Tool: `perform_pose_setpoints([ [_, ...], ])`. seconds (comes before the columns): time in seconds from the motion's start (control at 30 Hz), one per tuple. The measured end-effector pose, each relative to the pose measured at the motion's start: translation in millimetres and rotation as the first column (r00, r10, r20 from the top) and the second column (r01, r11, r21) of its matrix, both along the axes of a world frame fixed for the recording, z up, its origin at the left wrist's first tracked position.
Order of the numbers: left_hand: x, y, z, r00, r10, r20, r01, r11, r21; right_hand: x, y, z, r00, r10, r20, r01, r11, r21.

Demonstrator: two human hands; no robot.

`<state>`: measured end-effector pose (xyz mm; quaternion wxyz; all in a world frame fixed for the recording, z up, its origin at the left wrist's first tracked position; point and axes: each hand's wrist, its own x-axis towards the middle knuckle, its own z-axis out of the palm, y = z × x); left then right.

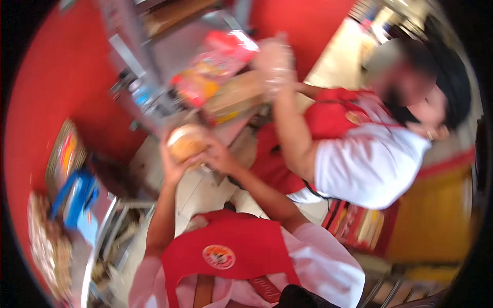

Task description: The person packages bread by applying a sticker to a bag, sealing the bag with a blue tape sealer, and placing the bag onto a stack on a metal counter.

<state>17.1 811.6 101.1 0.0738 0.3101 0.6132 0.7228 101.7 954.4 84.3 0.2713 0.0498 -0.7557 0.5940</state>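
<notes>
A round golden-brown item (188, 143), probably a bun, sits between my two hands with a paler band along its upper side. My left hand (171, 163) cups its left side and underside. From the right, my right hand (217, 154) grips it, fingers wrapped around the lower edge. Motion blur hides the finer detail, and I cannot tell whether a wrapper is around it. Just beyond my hands lie red and yellow printed packets (200, 81) on a metal work table (173, 50).
A co-worker in a red apron (327, 109) stands close on the right, a plastic-gloved hand (275, 63) over the table. Beside the packets is a cardboard box (235, 92). At left, a blue container (79, 198) rests on a metal-edged counter (90, 261). Pale floor tiles (192, 192) show below.
</notes>
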Motion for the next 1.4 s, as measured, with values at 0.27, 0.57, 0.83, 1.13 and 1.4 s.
perform_pose_setpoints([
  [0.27, 23, -118, 59, 0.988, 0.141, -0.056, -0.134, 0.984, 0.115, 2, -117, 69, 0.981, 0.0, -0.194, 0.033, 0.986, 0.164],
  [0.57, 59, -357, 70, 0.836, 0.528, -0.15, -0.542, 0.837, -0.079, -9, -341, 90, 0.932, 0.258, -0.254, -0.286, 0.955, -0.081],
  [0.83, 112, -507, 94, 0.757, 0.651, -0.066, -0.65, 0.759, 0.034, -10, -485, 106, 0.744, 0.637, -0.201, -0.668, 0.713, -0.212],
  [1.13, 82, -616, 75, 0.712, 0.687, -0.147, -0.697, 0.716, -0.028, -106, -581, 115, 0.226, 0.974, -0.027, -0.967, 0.221, -0.123],
  [1.4, 13, -690, 52, 0.74, 0.642, -0.202, -0.672, 0.72, -0.173, -172, -665, 73, 0.324, 0.939, -0.113, -0.907, 0.274, -0.32],
])
